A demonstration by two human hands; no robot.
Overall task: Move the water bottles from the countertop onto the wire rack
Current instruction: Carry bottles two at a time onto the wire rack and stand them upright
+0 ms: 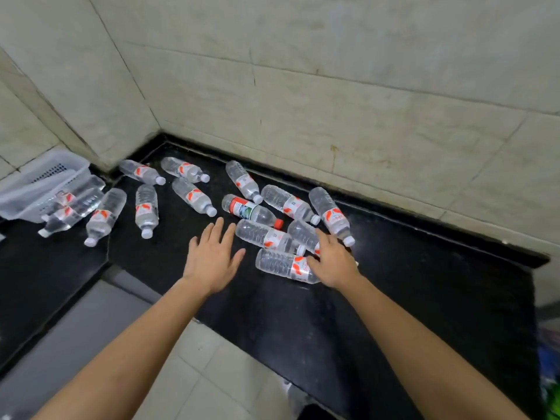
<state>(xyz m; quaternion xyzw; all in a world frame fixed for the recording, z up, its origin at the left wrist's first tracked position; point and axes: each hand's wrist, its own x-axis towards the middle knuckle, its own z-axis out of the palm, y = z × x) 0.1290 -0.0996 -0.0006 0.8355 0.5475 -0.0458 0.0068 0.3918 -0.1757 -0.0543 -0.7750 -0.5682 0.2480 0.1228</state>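
Several clear water bottles with white caps and red-marked labels lie on their sides across the black countertop [409, 298]. One bottle with a red cap and red label band [250, 210] lies in the middle. My left hand [212, 257] hovers open, fingers spread, just left of a bottle [266, 237]. My right hand [331, 260] rests over the cap end of the nearest bottle [280, 264], fingers spread, not closed around it. More bottles lie further left [146, 209] and near the back wall [244, 180]. No wire rack is in view.
A white plastic basket [39, 183] lies tipped at the far left with bottles spilling out of it. Tiled walls close the counter at the back and left corner. The counter's front edge runs diagonally, with tiled floor below it.
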